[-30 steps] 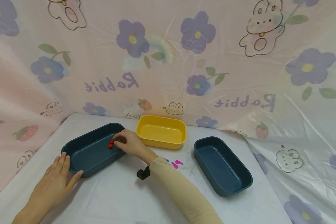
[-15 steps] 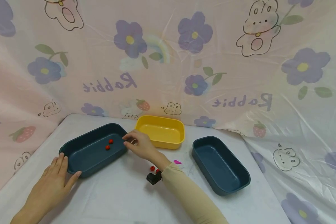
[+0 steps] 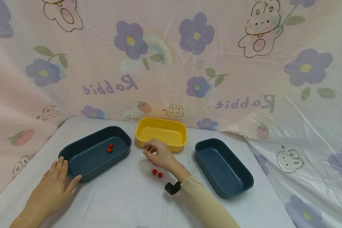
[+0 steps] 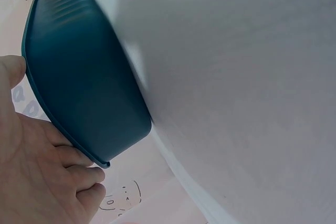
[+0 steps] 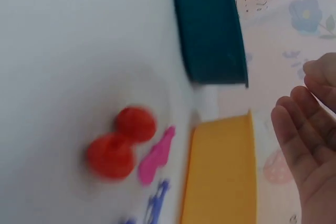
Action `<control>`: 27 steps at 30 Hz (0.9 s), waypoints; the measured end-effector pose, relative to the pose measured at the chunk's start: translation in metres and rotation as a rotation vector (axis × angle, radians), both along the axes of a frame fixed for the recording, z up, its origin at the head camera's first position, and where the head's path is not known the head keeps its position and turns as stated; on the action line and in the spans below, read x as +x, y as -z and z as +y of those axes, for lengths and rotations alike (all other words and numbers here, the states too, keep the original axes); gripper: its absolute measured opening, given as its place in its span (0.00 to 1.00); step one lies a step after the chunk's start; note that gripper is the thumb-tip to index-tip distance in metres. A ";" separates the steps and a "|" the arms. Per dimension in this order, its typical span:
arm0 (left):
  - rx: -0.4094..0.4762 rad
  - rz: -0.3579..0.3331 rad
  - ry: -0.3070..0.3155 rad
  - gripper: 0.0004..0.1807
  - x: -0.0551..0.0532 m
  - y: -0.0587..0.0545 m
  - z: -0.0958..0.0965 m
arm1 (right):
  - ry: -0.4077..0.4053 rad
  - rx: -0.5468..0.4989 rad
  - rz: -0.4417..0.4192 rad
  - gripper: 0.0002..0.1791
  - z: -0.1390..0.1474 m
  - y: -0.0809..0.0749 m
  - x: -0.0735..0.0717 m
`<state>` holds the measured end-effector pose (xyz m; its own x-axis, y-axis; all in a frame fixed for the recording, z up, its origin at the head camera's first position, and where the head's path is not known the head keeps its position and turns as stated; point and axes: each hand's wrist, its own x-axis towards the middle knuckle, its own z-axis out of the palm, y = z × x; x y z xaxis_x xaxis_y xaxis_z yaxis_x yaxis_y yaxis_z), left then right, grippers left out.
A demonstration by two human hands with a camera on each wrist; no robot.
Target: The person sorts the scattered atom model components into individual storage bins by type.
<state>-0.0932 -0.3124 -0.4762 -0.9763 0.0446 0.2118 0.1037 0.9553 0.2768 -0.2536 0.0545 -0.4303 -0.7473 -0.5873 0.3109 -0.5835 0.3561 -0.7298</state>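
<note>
Hovering near the middle of the head view, the right hand (image 3: 161,155) is held in front of the yellow tray (image 3: 177,148), its fingers loosely bent toward the thumb; whether thumb and index tip meet, I cannot tell. Just below it in the frame, one pair of red balls (image 3: 160,174) lies on the white tabletop (image 3: 117,199), side by side. In the right wrist view, a pink piece (image 5: 157,157) lies close beside that pair, and a blue piece (image 5: 155,203) near the bottom edge is blurred. At the lower left of the head view, the left hand (image 3: 49,186) rests its nearly straight fingertips on the left end of the long dark blue tray (image 3: 88,156), the thumb spread apart from the fingers. Inside that tray, toward its right end, sits another pair of red balls (image 3: 109,150), close together. Right of centre, the second dark blue tray (image 3: 223,167) stands at a slant, well apart from both hands. A black device (image 3: 172,188) sits at the right wrist, beside the beige sleeve (image 3: 208,202).
</note>
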 end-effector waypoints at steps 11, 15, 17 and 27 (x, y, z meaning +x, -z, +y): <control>0.005 -0.017 -0.005 0.48 0.001 -0.001 0.000 | 0.024 0.137 0.031 0.10 0.044 0.020 0.009; 0.002 0.012 -0.009 0.47 0.002 0.000 0.001 | 0.007 0.171 0.044 0.10 0.057 0.025 0.013; 0.000 0.024 -0.010 0.47 0.002 0.000 0.001 | -0.012 0.193 0.046 0.10 0.063 0.026 0.016; -0.005 0.030 -0.007 0.47 0.002 0.000 0.002 | -0.123 0.336 0.055 0.09 0.075 0.034 0.025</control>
